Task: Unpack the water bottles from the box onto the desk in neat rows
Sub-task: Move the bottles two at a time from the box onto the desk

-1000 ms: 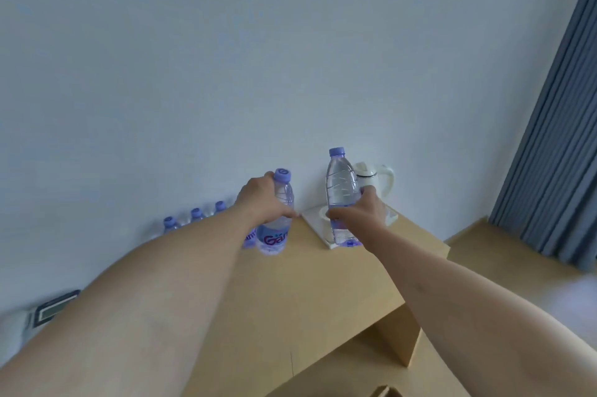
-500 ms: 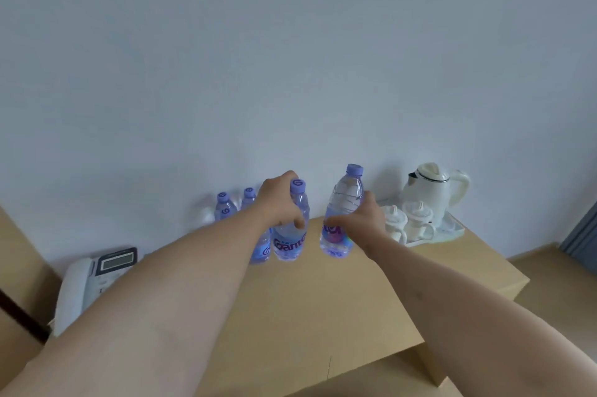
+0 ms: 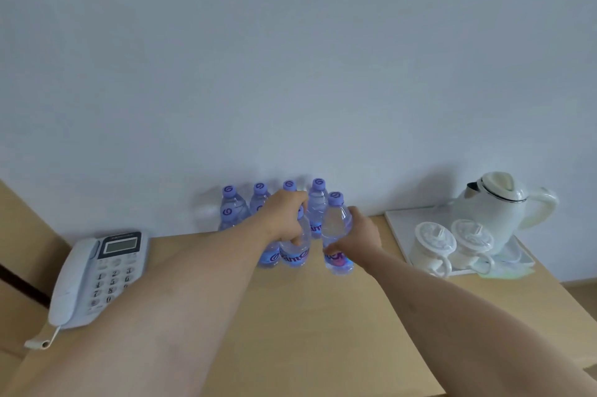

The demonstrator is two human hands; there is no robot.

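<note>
Bottles lowered since a second ago: left hand (image 3: 288, 215) and right hand (image 3: 361, 236) each grip one, starting a near row on the desk (image 3: 323, 325)

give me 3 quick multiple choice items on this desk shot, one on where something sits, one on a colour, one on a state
1. Where is the telephone?
A. at the left end of the desk
B. on the white tray
C. behind the kettle

2. What colour are the bottle caps, such as the back row cap?
A. red
B. purple
C. green

3. What is the right hand doing?
A. resting flat on the desk
B. lifting a lidded cup
C. closed in a grip on an upright bottle

Answers
1. A: the telephone lies at the desk's left edge, far from the tray.
2. B: every visible cap is purple.
3. C: its fingers wrap the bottle's body; the left hand grips the neighbouring bottle.
</note>
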